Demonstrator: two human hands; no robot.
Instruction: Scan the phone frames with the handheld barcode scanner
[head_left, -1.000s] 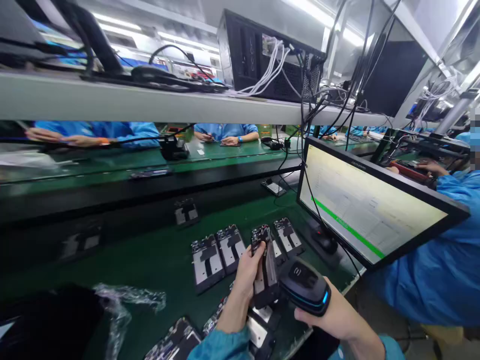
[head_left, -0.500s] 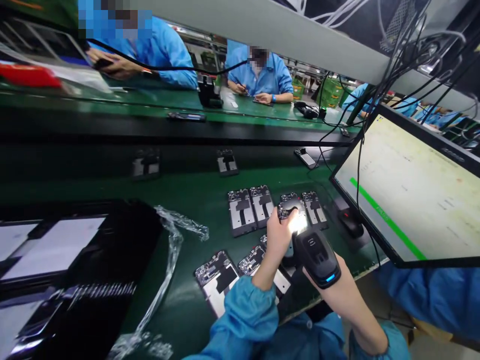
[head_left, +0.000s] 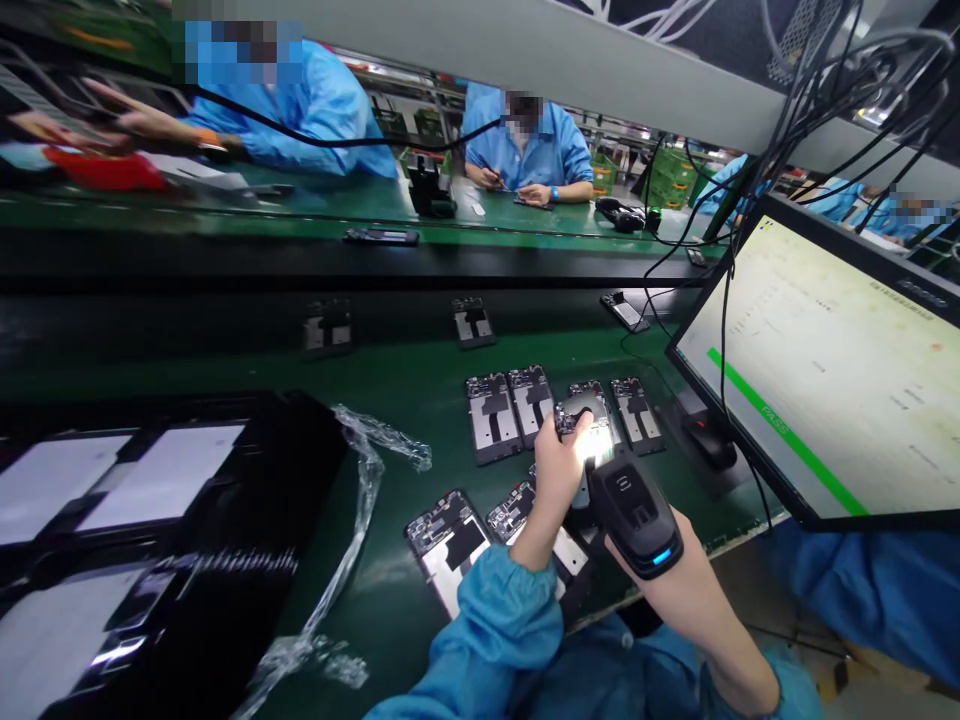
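My left hand (head_left: 556, 465) grips an opened phone (head_left: 583, 408) with its circuit board exposed, thumb on top. In my right hand (head_left: 679, 570) is a black barcode scanner (head_left: 634, 510), which covers most of my fingers. Its bright light falls on the lower part of the held phone. Around my hands, several more opened phones lie on the green bench: a pair (head_left: 493, 418) left of my left hand, one (head_left: 637, 415) to the right, and others (head_left: 450, 550) nearer to me, partly under my left forearm.
A monitor (head_left: 825, 400) showing a green PASS bar stands at right, with a mouse (head_left: 709, 440) beside it. At left is a black tray (head_left: 247, 640) holding phone parts, with crumpled clear film (head_left: 367, 480) along its edge. Cables hang overhead. Co-workers sit across the bench.
The view has turned slightly left, shifting the bench contents rightward. Both hands keep their grip, the scanner close to the phone. A co-worker's hands at upper left have moved left and apart.
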